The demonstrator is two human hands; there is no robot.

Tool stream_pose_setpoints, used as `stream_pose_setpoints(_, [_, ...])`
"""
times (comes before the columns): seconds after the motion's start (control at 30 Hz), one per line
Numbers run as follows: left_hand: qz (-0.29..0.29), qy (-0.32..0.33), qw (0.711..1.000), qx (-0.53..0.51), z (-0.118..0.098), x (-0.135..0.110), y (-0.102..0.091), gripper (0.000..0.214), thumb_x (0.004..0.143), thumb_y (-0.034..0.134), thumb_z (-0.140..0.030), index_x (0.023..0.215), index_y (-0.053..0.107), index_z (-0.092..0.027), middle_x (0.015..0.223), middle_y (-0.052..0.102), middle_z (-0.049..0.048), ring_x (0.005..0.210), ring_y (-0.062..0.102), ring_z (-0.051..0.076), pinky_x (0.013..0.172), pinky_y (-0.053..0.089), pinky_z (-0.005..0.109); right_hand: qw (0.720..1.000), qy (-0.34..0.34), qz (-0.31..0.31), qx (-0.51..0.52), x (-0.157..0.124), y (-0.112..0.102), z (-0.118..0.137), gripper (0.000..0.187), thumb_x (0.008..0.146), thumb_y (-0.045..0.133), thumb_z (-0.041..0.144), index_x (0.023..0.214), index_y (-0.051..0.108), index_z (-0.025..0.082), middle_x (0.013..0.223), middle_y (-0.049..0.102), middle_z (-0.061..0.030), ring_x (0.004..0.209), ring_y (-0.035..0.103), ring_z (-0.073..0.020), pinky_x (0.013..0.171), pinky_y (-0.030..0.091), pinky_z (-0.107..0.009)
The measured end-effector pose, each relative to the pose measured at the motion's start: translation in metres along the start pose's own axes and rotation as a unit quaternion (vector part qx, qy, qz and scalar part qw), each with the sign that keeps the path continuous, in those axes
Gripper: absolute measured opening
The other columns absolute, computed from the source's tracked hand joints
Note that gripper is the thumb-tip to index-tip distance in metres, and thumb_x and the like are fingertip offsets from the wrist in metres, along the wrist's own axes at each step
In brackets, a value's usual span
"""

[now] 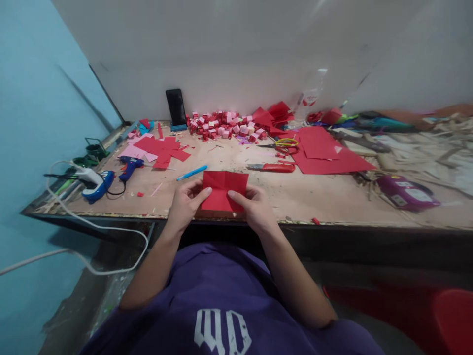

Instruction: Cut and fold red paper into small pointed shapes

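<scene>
A creased red paper sheet (224,185) is held up at the table's front edge, its fold lines crossing near the middle. My left hand (187,201) pinches its left side, thumb on top and fingers behind. On the other side, my right hand (254,201) grips the sheet the same way. Just beyond my left hand lies a blue pen (192,172). A red-handled utility knife (271,167) rests on the table past my right hand. Behind the knife are scissors (286,144) with yellow handle loops.
Small pink and red paper cubes (225,125) are heaped at the back beside a phone (176,106) on a stand. Cut red paper (162,148), a glue gun (129,167) and a power strip (99,187) sit left. Red sheets (321,148) and a purple package (406,192) lie right.
</scene>
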State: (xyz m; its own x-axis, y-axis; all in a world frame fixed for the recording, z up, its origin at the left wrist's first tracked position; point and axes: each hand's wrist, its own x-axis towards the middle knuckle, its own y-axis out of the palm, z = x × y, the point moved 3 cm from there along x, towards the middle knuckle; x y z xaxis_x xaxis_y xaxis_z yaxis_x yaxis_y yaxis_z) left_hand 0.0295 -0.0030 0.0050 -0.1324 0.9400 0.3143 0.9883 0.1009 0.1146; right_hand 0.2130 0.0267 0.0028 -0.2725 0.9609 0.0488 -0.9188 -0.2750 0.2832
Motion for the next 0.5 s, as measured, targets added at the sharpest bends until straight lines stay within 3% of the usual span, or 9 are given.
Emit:
stream_pose_setpoints(0.1, [-0.011, -0.007, 0.999, -0.046, 0.002, 0.002, -0.002, 0.022, 0.08, 0.085, -0.032, 0.095, 0.077, -0.019, 0.096, 0.081, 0.0061, 0.086, 0.075, 0.02, 0.082, 0.063, 0.032, 1.0, -0.006, 0.005, 0.006, 0.001, -0.001, -0.001, 0.028, 0.07, 0.091, 0.034, 0.095, 0.087, 0.022, 0.089, 0.084, -0.005, 0.083, 0.077, -0.0236, 0.082, 0.06, -0.036])
stream_pose_setpoints(0.2, [-0.017, -0.059, 0.995, -0.073, 0.004, 0.002, -0.004, 0.024, 0.078, 0.085, -0.033, 0.095, 0.075, -0.02, 0.097, 0.08, 0.0049, 0.067, 0.072, 0.016, 0.057, 0.062, 0.026, 1.0, -0.003, 0.01, 0.003, 0.001, -0.002, -0.002, 0.021, 0.072, 0.088, 0.032, 0.091, 0.089, 0.025, 0.088, 0.084, -0.0041, 0.081, 0.077, -0.0222, 0.08, 0.059, -0.035])
stream_pose_setpoints(0.3, [-0.018, -0.102, 0.992, -0.077, 0.002, 0.0, -0.004, 0.029, 0.076, 0.086, -0.039, 0.093, 0.074, -0.021, 0.098, 0.078, 0.0047, 0.049, 0.061, 0.011, 0.035, 0.05, 0.022, 1.0, 0.0, 0.014, -0.007, 0.002, -0.003, -0.003, 0.021, 0.07, 0.083, 0.024, 0.09, 0.089, 0.028, 0.087, 0.084, -0.0037, 0.078, 0.076, -0.021, 0.08, 0.059, -0.034])
stream_pose_setpoints(0.4, [-0.032, -0.092, 0.992, -0.082, -0.003, 0.0, -0.005, 0.032, 0.075, 0.087, -0.043, 0.094, 0.074, -0.021, 0.107, 0.077, 0.006, 0.051, 0.059, 0.009, 0.034, 0.048, 0.02, 1.0, -0.007, 0.012, -0.017, 0.003, -0.003, -0.002, 0.026, 0.067, 0.078, 0.019, 0.088, 0.09, 0.028, 0.087, 0.085, -0.0041, 0.078, 0.076, -0.0218, 0.082, 0.06, -0.036])
stream_pose_setpoints(0.5, [-0.046, -0.077, 0.991, -0.101, -0.007, -0.001, -0.004, 0.04, 0.082, 0.081, -0.053, 0.107, 0.073, -0.023, 0.108, 0.075, 0.0051, 0.06, 0.063, 0.01, 0.041, 0.049, 0.018, 0.999, -0.029, -0.012, -0.03, 0.002, -0.003, 0.0, 0.025, 0.068, 0.077, 0.02, 0.088, 0.09, 0.028, 0.088, 0.085, -0.0042, 0.081, 0.077, -0.0223, 0.084, 0.06, -0.037])
